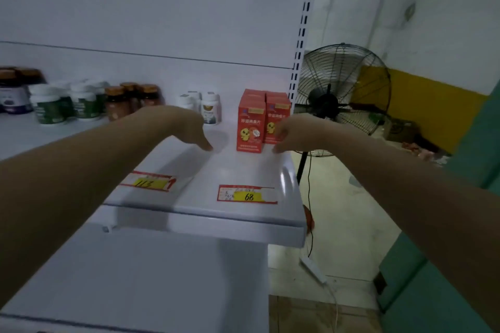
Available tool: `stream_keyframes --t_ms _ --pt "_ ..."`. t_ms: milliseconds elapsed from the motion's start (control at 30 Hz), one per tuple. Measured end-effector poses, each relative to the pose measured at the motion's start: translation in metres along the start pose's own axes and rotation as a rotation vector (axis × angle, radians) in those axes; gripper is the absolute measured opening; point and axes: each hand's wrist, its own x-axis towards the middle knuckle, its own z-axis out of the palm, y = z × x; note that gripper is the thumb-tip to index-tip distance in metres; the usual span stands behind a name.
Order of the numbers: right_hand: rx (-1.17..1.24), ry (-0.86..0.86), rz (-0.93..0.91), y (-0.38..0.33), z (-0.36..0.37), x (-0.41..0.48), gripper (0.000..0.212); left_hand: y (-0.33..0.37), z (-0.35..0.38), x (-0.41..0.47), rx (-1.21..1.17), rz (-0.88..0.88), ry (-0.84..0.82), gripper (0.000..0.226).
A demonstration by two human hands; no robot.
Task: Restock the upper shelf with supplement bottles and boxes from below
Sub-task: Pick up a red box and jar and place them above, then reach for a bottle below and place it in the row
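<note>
Surface materials on the upper shelf (pixel 243 170) and around it.
The upper shelf appears to be smooth, white-coated sheet metal with a soft sheen; highlights run along its rounded front edge. The red boxes (pixel 250 127) are printed card, lightly glossy. The white bottles (pixel 51 108) look like opaque plastic with satin labels; the amber bottles (pixel 119 105) are translucent and shiny. The price tags (pixel 247 194) are paper. The slotted upright (pixel 300 62) is painted metal, the fan guard (pixel 343 73) thin dark wire. The floor (pixel 351 224) is matt, rough and stained.

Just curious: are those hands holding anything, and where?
Left hand holds nothing. Right hand covers the lower corner of a red box; whether it grips cannot be told.
</note>
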Motion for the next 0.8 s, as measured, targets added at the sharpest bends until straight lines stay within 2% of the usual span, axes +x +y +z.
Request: stream_keyframes --t_ms 267,600,800 --pt "-0.095 -0.005 -0.086 -0.078 -0.004 -0.022 0.043 -0.048 0.024 -0.048 -0.013 0.023 0.016 0.066" --pt "0.02 0.042 0.031 -0.208 -0.013 -0.105 0.052 -0.147 0.05 -0.181 -0.044 0.077 0.124 0.062" --pt "0.074 -0.036 0.056 -0.315 0.033 -0.157 0.049 -0.229 0.109 -0.268 -0.044 0.124 0.124 0.052"
